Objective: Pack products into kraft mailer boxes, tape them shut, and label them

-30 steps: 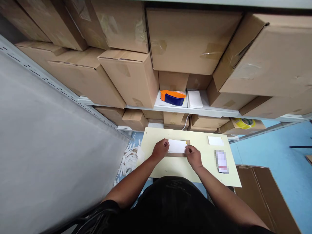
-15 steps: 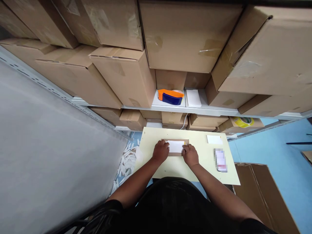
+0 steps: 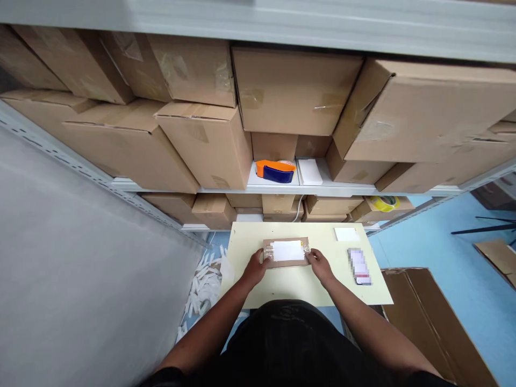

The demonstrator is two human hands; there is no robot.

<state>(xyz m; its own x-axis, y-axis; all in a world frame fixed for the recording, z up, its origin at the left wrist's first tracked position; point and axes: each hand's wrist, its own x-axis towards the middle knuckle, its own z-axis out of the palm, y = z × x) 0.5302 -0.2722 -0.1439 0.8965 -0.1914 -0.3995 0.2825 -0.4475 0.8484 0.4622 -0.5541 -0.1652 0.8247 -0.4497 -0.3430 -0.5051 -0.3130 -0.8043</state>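
A flat brown cardboard box (image 3: 286, 264) lies in front of me, with clear tape at both short ends. On its top is a white label (image 3: 288, 250) with a small yellow mark at its right end. My left hand (image 3: 255, 267) grips the box's left end, fingers closed about the edge. At the opposite end, my right hand (image 3: 320, 264) holds the right edge between thumb and fingers. Both hands rest low over the pale yellow table (image 3: 250, 290).
Right of the box are a white stack of labels (image 3: 345, 234) and a phone (image 3: 359, 267). A shelf of cartons (image 3: 298, 91) rises behind, bearing an orange and blue tape dispenser (image 3: 276, 171). Yellow tape (image 3: 385, 203) sits lower right; a large open carton (image 3: 427, 317) stands beside the table.
My hands have moved off the label to the box's two ends, leaving the label and end tape uncovered. My head view has tilted up, showing more shelf.
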